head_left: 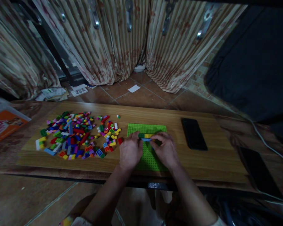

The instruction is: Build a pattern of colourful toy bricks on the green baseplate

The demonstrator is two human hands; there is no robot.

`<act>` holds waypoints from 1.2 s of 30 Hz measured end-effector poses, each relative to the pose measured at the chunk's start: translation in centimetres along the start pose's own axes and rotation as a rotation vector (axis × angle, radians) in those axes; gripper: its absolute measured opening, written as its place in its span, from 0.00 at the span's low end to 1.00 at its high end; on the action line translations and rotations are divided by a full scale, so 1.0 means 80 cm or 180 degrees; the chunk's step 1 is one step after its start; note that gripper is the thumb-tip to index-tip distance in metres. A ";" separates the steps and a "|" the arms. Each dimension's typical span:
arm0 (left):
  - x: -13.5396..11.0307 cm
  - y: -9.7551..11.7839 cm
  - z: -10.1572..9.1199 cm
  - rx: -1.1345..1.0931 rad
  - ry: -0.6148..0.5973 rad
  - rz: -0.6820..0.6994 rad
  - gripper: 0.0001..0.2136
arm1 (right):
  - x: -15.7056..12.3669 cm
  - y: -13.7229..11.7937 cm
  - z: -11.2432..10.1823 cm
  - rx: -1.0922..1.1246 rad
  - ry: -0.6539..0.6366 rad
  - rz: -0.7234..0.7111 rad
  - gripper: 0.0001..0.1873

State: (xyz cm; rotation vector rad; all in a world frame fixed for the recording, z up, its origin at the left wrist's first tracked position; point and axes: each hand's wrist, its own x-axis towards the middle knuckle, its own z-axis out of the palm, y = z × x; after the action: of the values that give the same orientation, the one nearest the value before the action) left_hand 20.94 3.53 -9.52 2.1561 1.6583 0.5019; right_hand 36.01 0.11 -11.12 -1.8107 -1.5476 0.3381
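Both my hands meet over a green studded baseplate (148,160). Between them is a short row of toy bricks: a green and yellow part (146,136) with a blue brick (145,139) along its near side. My left hand (130,151) has its fingers closed at the left end of the row. At the right end, my right hand (165,148) pinches with thumb and fingertips. The fingers cover both ends of the row, and I cannot tell whether it is pressed onto the studs. A red brick (120,141) lies just left of my left hand.
Loose bricks (72,133) in many colours are spread over the left of the wooden board (217,157). A black phone (193,133) lies right of the baseplate, and another dark device (259,171) lies farther right. A clear-and-orange box (4,122) stands far left.
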 end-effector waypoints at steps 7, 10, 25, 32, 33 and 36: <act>-0.005 0.003 0.006 -0.0043 -0.0042 -0.0001 0.18 | -0.003 -0.012 0.007 -0.0542 -0.0022 -0.0152 0.08; -0.006 0.003 0.009 -0.0084 -0.0020 -0.0005 0.18 | -0.003 -0.015 0.009 -0.0599 -0.0007 -0.0118 0.08; -0.001 0.002 0.011 -0.0265 0.0069 -0.0079 0.15 | 0.002 -0.009 0.015 -0.0200 0.0097 -0.0024 0.08; 0.000 0.005 0.011 -0.0049 0.0020 -0.0055 0.12 | 0.007 -0.005 0.018 0.0080 0.0348 0.0371 0.05; 0.000 0.005 0.011 -0.0023 0.0022 -0.0041 0.12 | 0.007 -0.005 0.018 0.0074 0.0332 0.0394 0.05; 0.000 0.005 0.013 0.0063 0.0044 -0.0014 0.13 | 0.007 -0.005 0.016 0.0102 0.0303 0.0493 0.06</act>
State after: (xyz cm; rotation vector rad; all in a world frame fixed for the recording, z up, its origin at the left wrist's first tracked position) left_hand 21.77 3.37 -10.19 2.1672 1.6817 0.5022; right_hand 35.08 1.11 -11.64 -1.8985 -1.3337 0.3425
